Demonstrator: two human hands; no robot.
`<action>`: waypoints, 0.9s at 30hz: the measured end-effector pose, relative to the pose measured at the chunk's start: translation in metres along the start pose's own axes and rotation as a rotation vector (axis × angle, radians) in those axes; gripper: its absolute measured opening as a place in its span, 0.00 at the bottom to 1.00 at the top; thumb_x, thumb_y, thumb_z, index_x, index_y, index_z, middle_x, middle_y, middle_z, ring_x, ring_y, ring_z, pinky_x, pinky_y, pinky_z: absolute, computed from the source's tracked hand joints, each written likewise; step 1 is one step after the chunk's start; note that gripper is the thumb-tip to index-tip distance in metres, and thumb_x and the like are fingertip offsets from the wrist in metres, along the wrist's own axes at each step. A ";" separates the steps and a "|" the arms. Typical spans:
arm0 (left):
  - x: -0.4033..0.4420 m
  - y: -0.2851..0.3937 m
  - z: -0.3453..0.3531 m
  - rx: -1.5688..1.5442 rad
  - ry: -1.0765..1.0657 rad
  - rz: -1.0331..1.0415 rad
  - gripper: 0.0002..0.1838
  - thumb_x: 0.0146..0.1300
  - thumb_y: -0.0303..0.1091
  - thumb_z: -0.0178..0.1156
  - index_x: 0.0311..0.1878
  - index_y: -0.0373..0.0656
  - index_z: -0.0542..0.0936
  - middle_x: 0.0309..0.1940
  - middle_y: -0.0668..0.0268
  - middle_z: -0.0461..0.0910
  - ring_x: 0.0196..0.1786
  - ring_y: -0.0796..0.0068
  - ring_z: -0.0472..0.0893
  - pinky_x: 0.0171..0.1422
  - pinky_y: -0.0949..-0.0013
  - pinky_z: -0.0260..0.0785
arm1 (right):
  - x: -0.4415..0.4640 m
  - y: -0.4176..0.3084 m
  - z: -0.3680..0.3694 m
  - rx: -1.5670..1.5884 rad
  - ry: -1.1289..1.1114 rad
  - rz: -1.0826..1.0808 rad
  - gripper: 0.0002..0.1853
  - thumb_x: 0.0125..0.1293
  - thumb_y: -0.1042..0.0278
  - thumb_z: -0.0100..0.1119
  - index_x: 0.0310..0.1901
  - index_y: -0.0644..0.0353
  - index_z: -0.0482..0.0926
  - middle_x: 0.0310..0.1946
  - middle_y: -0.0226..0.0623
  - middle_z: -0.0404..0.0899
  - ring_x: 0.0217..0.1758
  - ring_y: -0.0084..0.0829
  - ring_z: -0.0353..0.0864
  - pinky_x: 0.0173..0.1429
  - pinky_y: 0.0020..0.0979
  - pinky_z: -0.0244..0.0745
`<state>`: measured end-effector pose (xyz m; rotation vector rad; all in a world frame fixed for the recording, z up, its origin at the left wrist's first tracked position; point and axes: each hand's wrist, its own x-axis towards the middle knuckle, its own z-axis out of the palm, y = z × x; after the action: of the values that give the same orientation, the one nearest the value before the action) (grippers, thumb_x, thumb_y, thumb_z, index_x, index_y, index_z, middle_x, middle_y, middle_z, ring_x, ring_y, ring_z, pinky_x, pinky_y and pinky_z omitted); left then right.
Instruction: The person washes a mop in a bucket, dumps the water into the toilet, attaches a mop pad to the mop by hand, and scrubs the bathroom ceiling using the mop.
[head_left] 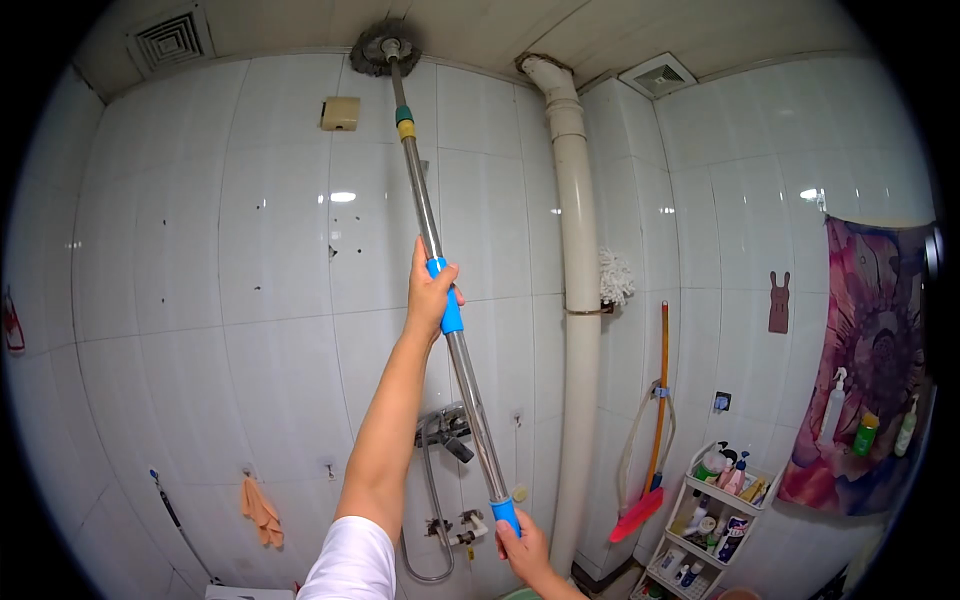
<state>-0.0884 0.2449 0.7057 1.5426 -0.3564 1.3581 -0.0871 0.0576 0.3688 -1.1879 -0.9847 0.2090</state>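
A long telescopic mop (423,205) with a steel pole and blue grips is raised against the tiled wall. Its round grey mop head (384,48) touches the top of the wall where it meets the ceiling. My left hand (430,295) is wrapped around the upper blue grip, arm stretched upward. Lower down, my right hand (525,548) is closed on the blue grip at the pole's bottom end. Behind the pole, a shower mixer (445,425) with its hose is fixed to the wall.
A thick white pipe (577,230) runs from ceiling to floor right of the mop. A red broom (640,512) hangs beside it. A white shelf rack (690,530) holds several bottles. A yellowish box (340,114) and an orange cloth (261,512) are on the wall.
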 end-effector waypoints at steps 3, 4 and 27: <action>0.003 0.002 -0.006 0.011 -0.014 0.009 0.44 0.57 0.27 0.53 0.72 0.43 0.37 0.33 0.62 0.69 0.17 0.77 0.71 0.20 0.73 0.69 | 0.002 -0.002 0.003 0.064 -0.023 -0.004 0.13 0.67 0.59 0.52 0.40 0.63 0.71 0.20 0.29 0.71 0.18 0.18 0.69 0.22 0.20 0.65; 0.002 0.003 -0.006 0.003 -0.028 0.008 0.44 0.57 0.28 0.53 0.72 0.43 0.37 0.34 0.62 0.69 0.18 0.77 0.71 0.20 0.73 0.69 | 0.000 -0.003 0.004 0.099 -0.012 0.001 0.13 0.67 0.59 0.52 0.40 0.63 0.71 0.20 0.29 0.71 0.18 0.18 0.68 0.22 0.20 0.65; -0.068 0.061 0.045 -0.106 -0.267 0.078 0.45 0.61 0.29 0.53 0.71 0.45 0.32 0.33 0.65 0.68 0.20 0.78 0.72 0.25 0.72 0.72 | -0.052 0.054 -0.009 -0.180 0.282 -0.279 0.15 0.65 0.64 0.53 0.48 0.66 0.72 0.25 0.28 0.72 0.25 0.19 0.68 0.29 0.26 0.66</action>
<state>-0.1307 0.1560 0.6821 1.6376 -0.6498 1.1737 -0.0926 0.0413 0.2954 -1.1890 -0.9199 -0.2673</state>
